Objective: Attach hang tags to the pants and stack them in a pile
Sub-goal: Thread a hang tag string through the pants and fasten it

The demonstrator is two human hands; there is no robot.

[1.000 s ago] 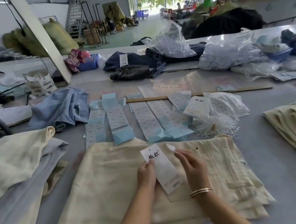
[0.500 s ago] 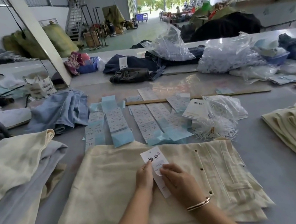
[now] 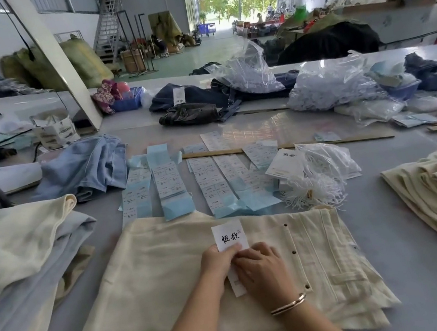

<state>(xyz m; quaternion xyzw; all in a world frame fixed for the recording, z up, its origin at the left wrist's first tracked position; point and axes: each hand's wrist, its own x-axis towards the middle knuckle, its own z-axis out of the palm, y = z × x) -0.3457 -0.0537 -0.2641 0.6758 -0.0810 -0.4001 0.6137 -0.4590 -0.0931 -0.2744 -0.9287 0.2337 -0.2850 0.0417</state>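
Since a second ago the right hand (image 3: 259,269) has slid to nine o'clock over the hang tag (image 3: 230,237); both it and the left hand (image 3: 217,260) pinch the tag atop the cream pants (image 3: 150,285).

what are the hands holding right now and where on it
Both hands hold the white hang tag above the cream pants: the left hand pinches its left edge near the middle, the right hand covers its lower half.

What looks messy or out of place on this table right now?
The blue pants behind the label strips lie crumpled, not folded like the cream pants under the hands. White strings spill loose from their bag. Nothing looks damaged.
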